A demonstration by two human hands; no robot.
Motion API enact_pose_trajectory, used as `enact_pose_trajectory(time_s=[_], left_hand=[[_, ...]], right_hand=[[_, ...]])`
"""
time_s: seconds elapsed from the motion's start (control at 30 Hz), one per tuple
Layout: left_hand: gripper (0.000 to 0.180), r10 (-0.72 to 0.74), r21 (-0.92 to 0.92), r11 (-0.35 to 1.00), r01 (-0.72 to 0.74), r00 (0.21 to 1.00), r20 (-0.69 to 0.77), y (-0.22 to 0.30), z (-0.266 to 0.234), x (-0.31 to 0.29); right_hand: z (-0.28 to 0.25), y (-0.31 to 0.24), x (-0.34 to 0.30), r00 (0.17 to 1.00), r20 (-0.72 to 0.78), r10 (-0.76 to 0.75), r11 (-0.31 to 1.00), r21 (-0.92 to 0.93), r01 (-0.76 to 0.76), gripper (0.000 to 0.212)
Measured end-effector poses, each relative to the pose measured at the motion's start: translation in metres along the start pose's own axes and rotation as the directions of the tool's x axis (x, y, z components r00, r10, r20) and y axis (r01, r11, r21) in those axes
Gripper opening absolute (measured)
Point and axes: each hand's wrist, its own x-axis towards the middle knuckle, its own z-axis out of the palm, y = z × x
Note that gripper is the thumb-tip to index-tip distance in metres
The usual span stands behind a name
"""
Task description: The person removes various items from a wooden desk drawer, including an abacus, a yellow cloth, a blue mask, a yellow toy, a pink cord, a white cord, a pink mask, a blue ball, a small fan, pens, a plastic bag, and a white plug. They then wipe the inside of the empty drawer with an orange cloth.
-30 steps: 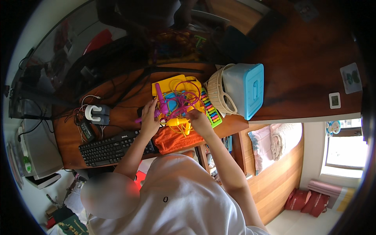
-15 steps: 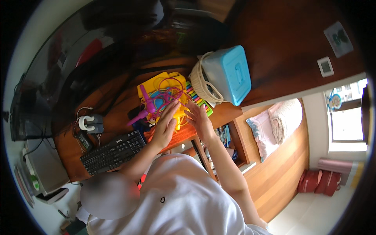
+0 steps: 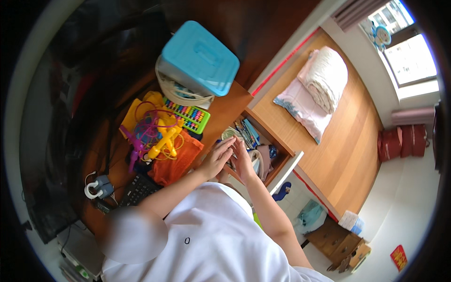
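Over the open drawer (image 3: 281, 165) at the desk's front, my left hand (image 3: 216, 159) and my right hand (image 3: 242, 162) are close together. Their fingers are stretched out and their tips nearly meet or touch; I see nothing held. Just beyond the fingertips lies a pale round thing (image 3: 229, 134) in the drawer, partly hidden. Books (image 3: 249, 131) and bundled cloth (image 3: 266, 157) also lie in it. To the left on the desk, tangled skipping ropes with yellow handles (image 3: 165, 142) and purple handles (image 3: 135, 144) lie beside an orange cloth (image 3: 176, 160).
A green-framed abacus (image 3: 203, 123) lies near a pale basket (image 3: 176, 96) and a blue-lidded box (image 3: 202, 54). A black keyboard (image 3: 137, 190) is at the left. Right of the drawer, a wooden platform (image 3: 329, 174) carries folded bedding (image 3: 324, 84).
The view has turned to the right. Both hands have gone from beside the skipping ropes to above the drawer, and they are closer together. The ropes stay on the desk.
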Motion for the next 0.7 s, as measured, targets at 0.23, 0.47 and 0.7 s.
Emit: enact_pose_trajectory(time_s=[0.23,0.47,0.7], left_hand=[[0.042,-0.391,-0.091,0.904,0.417,0.894,0.22,-0.083,0.077,0.021],[0.047,-0.68,-0.163,0.716,0.679,0.731,0.059,-0.162,0.133,0.03],[0.056,-0.713,0.115,0.686,0.719,0.695,-0.096,-0.205,0.154,0.033]], right_hand=[[-0.086,0.029,-0.014,0.958,-0.279,0.072,0.997,0.029,-0.066,0.058],[-0.186,0.087,-0.007,0.697,-0.716,-0.042,0.961,-0.22,-0.169,0.047],[-0.226,0.088,0.012,0.686,-0.652,-0.322,0.738,-0.627,-0.25,0.05]])
